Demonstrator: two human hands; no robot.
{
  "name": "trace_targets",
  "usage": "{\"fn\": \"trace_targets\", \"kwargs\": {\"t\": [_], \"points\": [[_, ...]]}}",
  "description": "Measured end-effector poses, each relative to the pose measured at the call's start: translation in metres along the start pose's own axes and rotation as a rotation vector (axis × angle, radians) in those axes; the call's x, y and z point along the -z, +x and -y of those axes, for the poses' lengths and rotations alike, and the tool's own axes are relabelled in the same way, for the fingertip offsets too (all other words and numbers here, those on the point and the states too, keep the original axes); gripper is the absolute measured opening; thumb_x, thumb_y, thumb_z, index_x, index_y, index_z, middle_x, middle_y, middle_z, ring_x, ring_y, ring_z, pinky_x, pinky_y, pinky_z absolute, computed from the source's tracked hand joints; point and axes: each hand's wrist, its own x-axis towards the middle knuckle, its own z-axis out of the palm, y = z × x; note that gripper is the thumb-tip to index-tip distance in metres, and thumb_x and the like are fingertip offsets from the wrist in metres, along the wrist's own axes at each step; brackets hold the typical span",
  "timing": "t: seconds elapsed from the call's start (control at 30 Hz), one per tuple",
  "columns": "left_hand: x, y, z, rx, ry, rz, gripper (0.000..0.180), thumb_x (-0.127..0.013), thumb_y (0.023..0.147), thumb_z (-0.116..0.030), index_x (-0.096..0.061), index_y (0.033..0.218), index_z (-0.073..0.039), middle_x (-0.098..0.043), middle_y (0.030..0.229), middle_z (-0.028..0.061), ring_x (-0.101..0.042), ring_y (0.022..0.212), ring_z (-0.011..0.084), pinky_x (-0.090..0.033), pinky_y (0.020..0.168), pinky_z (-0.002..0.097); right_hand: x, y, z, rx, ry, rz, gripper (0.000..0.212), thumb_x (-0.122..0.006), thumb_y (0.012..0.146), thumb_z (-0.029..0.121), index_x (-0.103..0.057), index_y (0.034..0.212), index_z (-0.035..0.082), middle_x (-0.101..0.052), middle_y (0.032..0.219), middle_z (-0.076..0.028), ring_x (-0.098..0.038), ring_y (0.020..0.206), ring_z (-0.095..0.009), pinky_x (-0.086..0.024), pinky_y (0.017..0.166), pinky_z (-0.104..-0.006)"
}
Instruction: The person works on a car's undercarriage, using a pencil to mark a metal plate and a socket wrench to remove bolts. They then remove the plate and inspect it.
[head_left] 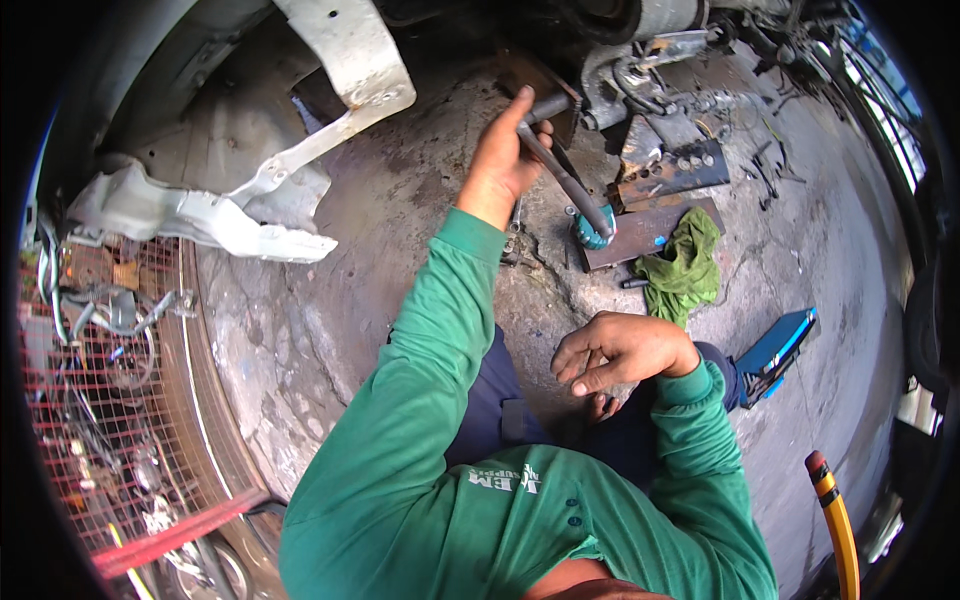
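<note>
My left hand (508, 150) is stretched forward, its fingers wrapped round a dark metal hammer (562, 175) close to its head. The hammer's shaft slants down to the right, and its far end overlaps a small teal round thing (594, 232) whose kind I cannot make out. My right hand (625, 350) hangs above my right knee, palm down, with loosely bent fingers apart and nothing in them. Just beyond it lies a crumpled green cloth (684, 265), partly over a flat brown metal plate (640, 230).
Farther off is a dark metal block with holes (680, 172). Bent silver sheet-metal parts (200, 210) stand at the left, above a red wire-mesh rack (100, 400). A blue case (775, 355) lies to the right; a yellow-and-black pole (835, 520) rises at the lower right.
</note>
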Motion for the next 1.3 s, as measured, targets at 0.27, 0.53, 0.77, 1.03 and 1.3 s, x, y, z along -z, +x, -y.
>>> {"fn": "trace_targets", "kwargs": {"t": [0.27, 0.53, 0.77, 1.03, 1.3], "points": [[0.023, -0.015, -0.012, -0.902, 1.563, -0.132, 0.047, -0.081, 0.08, -0.01, -0.062, 0.122, -0.016, -0.071, 0.096, 0.0164, -0.072, 0.093, 0.0358, -0.055, 0.079, 0.0449, -0.008, 0.004, -0.034, -0.107, -0.566, -0.169, 0.043, -0.075, 0.086, 0.03, -0.068, 0.116, 0.0, -0.072, 0.1, -0.022, -0.069, 0.095, -0.041, -0.054, 0.082, -0.0468], [0.018, -0.008, 0.0, -0.643, 1.145, -0.004, 0.049, -0.086, 0.084, -0.024, -0.064, 0.12, 0.002, -0.073, 0.088, 0.0099, -0.071, 0.078, 0.0161, -0.056, 0.076, 0.0289, 0.035, -0.076, -0.041, -0.214, -0.544, -0.58, 0.033, -0.071, 0.09, 0.021, -0.07, 0.116, 0.002, -0.072, 0.105, -0.022, -0.069, 0.1, -0.039, -0.055, 0.086, -0.0446], [0.016, -0.007, -0.009, 0.011, 0.179, 0.135, 0.045, -0.077, 0.094, -0.035, -0.06, 0.116, 0.001, -0.07, 0.086, 0.0153, -0.07, 0.07, 0.0219, -0.062, 0.069, 0.041, 0.098, -0.148, -0.154, -0.464, 0.049, -0.664, 0.044, -0.071, 0.093, 0.015, -0.062, 0.134, 0.001, -0.074, 0.11, -0.007, -0.069, 0.095, -0.017, -0.056, 0.076, -0.0317], [0.023, -0.003, -0.006, -0.718, 1.122, 0.14, 0.047, -0.079, 0.089, -0.014, -0.061, 0.13, -0.001, -0.073, 0.097, 0.0124, -0.073, 0.082, 0.0214, -0.059, 0.075, 0.036, 0.102, -0.103, -0.284, -0.594, -0.002, -0.624, 0.043, -0.068, 0.09, 0.014, -0.064, 0.132, 0.005, -0.074, 0.107, -0.006, -0.071, 0.092, -0.016, -0.056, 0.072, -0.032], [0.028, -0.01, -0.013, -0.783, 1.424, 0.099, 0.045, -0.077, 0.092, -0.019, -0.059, 0.128, 0.003, -0.074, 0.103, 0.0147, -0.074, 0.09, 0.0217, -0.058, 0.084, 0.0315, 0.082, -0.131, -0.287, -0.665, 0.294, -0.771, 0.037, -0.069, 0.091, 0.016, -0.066, 0.127, 0.005, -0.074, 0.104, -0.007, -0.072, 0.086, -0.019, -0.058, 0.071, -0.0334]]}}
